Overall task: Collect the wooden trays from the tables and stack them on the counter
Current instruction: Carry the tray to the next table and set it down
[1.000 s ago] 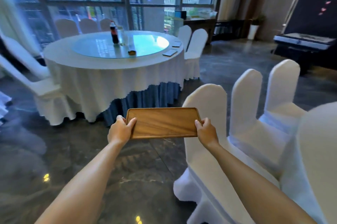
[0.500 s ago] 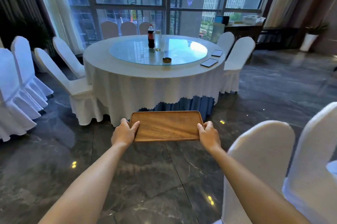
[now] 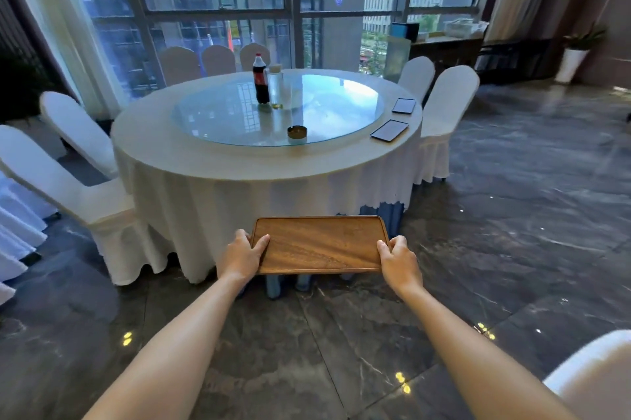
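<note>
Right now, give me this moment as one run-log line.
phase: carrying | wooden tray: level, empty | left hand: gripping left end | right hand: gripping right end | ahead: round table

round clothed table [image 3: 266, 160] on dark marble floor [image 3: 512, 231] before tall windows [image 3: 218, 3].

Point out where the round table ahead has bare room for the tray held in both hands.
The near cloth rim, between the glass turntable and the table edge, is bare. So is the left rim. The right rim is crowded by two dark flat items. On the turntable stand a cola bottle and ashtray.
</note>
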Motion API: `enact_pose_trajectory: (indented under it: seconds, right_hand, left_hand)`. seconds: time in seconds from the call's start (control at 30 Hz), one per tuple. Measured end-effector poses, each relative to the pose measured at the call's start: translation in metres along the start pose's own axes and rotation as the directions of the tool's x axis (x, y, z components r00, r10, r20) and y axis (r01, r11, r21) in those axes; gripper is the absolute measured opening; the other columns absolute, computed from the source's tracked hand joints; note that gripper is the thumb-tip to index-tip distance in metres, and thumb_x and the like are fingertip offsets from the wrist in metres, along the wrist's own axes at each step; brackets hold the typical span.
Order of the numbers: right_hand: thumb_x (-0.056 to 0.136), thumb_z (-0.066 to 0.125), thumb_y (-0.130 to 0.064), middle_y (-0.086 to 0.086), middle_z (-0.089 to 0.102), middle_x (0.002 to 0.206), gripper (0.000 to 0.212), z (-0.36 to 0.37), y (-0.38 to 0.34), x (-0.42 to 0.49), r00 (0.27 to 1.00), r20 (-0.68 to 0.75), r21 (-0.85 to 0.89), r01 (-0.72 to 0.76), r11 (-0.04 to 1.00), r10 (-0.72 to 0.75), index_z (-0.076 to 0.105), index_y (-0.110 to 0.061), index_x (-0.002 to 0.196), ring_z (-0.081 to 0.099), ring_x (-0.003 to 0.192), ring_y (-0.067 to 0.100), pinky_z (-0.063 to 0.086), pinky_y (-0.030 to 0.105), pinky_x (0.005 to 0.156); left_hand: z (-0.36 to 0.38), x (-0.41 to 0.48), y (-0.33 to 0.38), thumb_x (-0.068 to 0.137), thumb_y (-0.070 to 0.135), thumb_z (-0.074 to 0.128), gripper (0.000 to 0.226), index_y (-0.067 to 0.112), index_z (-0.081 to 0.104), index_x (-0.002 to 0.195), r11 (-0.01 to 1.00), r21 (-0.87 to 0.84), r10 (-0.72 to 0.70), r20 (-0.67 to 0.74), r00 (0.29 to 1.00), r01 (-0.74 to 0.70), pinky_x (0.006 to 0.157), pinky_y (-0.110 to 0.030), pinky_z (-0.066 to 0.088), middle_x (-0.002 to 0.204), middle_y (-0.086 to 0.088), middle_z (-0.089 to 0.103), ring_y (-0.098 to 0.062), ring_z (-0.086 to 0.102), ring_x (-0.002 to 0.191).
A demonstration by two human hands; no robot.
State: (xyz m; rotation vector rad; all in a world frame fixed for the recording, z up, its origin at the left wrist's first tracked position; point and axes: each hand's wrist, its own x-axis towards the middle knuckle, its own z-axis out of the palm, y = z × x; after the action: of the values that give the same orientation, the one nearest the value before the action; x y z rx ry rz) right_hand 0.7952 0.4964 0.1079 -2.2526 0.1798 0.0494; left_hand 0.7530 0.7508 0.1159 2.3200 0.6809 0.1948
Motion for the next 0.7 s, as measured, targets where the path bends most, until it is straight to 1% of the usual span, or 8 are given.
enact_pose_trajectory:
  seconds: [0.1, 0.2, 0.27, 0.37, 0.5, 0.57, 0.63, 0.7]
  right_hand:
    - [0.099, 0.036, -0.035, 0.016, 0.062, 0.116, 0.038, 0.005, -0.005, 0.054, 0.999, -0.031, -0.006, -0.028, 1.0, 0.028, 0.044, -0.005, 0.121, 0.059, 0.103, 0.032, 0.048, 0.041, 0.085]
    - [0.099, 0.036, -0.033, 0.018, 0.062, 0.116, 0.037, 0.01, -0.017, 0.115, 0.997, -0.07, -0.013, -0.044, 0.999, 0.043, 0.045, -0.004, 0.119, 0.058, 0.104, 0.034, 0.042, 0.036, 0.079]
    - [0.099, 0.036, -0.032, 0.018, 0.062, 0.115, 0.036, 0.012, -0.028, 0.157, 0.995, -0.092, -0.017, -0.05, 0.999, 0.048, 0.045, -0.003, 0.118, 0.057, 0.097, 0.032, 0.039, 0.034, 0.076]
    - [0.098, 0.036, -0.033, 0.018, 0.062, 0.113, 0.036, 0.013, -0.048, 0.219, 0.99, -0.123, -0.017, -0.076, 0.997, 0.074, 0.044, -0.003, 0.118, 0.052, 0.087, 0.026, 0.038, 0.034, 0.073]
    - [0.099, 0.036, -0.032, 0.019, 0.063, 0.113, 0.037, 0.007, -0.062, 0.29, 0.978, -0.187, -0.003, -0.097, 0.995, 0.095, 0.044, -0.003, 0.12, 0.058, 0.098, 0.032, 0.038, 0.034, 0.075]
    - [0.099, 0.036, -0.031, 0.02, 0.062, 0.116, 0.037, 0.002, -0.059, 0.319, 0.969, -0.212, -0.008, -0.132, 0.991, 0.127, 0.043, -0.002, 0.121, 0.058, 0.105, 0.035, 0.037, 0.033, 0.075]
    - [0.099, 0.036, -0.032, 0.02, 0.061, 0.119, 0.039, -0.003, -0.051, 0.347, 0.96, -0.229, -0.017, -0.172, 0.985, 0.164, 0.043, -0.002, 0.123, 0.057, 0.108, 0.036, 0.039, 0.036, 0.078]
    - [0.098, 0.037, -0.032, 0.02, 0.06, 0.121, 0.04, -0.01, -0.041, 0.376, 0.951, -0.241, -0.012, -0.204, 0.979, 0.195, 0.043, -0.002, 0.124, 0.056, 0.11, 0.036, 0.042, 0.038, 0.083]
  left_hand:
    - [0.025, 0.058, 0.02, 0.093, 0.043, 0.048, 0.034, 0.01, 0.041, 0.095, 0.999, -0.022, 0.047, 0.054, 0.997, -0.046, 0.073, -0.036, 0.041, 0.1, -0.015, 0.061, -0.025, 0.051, 0.083]
    - [0.049, 0.123, 0.044, 0.093, 0.041, 0.048, 0.033, 0.01, 0.04, 0.093, 0.995, -0.054, 0.089, 0.078, 0.993, -0.084, 0.077, -0.038, 0.043, 0.094, -0.012, 0.055, -0.025, 0.05, 0.083]
    - [0.059, 0.166, 0.065, 0.093, 0.041, 0.048, 0.033, 0.008, 0.04, 0.093, 0.993, -0.062, 0.107, 0.102, 0.989, -0.101, 0.073, -0.035, 0.039, 0.092, -0.01, 0.053, -0.025, 0.049, 0.083]
    - [0.071, 0.234, 0.097, 0.093, 0.041, 0.049, 0.036, 0.005, 0.045, 0.096, 0.988, -0.102, 0.126, 0.142, 0.982, -0.112, 0.073, -0.034, 0.037, 0.092, -0.012, 0.056, -0.032, 0.057, 0.09]
    - [0.096, 0.31, 0.143, 0.093, 0.044, 0.047, 0.037, 0.007, 0.042, 0.092, 0.983, -0.054, 0.181, 0.167, 0.969, -0.175, 0.074, -0.037, 0.04, 0.088, -0.011, 0.056, -0.033, 0.058, 0.09]
    - [0.115, 0.335, 0.165, 0.094, 0.044, 0.045, 0.038, 0.005, 0.045, 0.097, 0.978, -0.023, 0.207, 0.199, 0.958, -0.206, 0.074, -0.037, 0.04, 0.091, -0.012, 0.056, -0.031, 0.056, 0.087]
    - [0.138, 0.359, 0.184, 0.094, 0.044, 0.045, 0.042, 0.003, 0.047, 0.102, 0.973, -0.013, 0.226, 0.225, 0.948, -0.23, 0.073, -0.036, 0.039, 0.098, -0.017, 0.061, -0.033, 0.058, 0.09]
    - [0.165, 0.382, 0.203, 0.093, 0.045, 0.045, 0.039, 0.006, 0.044, 0.096, 0.97, -0.013, 0.237, 0.248, 0.939, -0.241, 0.075, -0.038, 0.041, 0.104, -0.02, 0.064, -0.036, 0.059, 0.095]
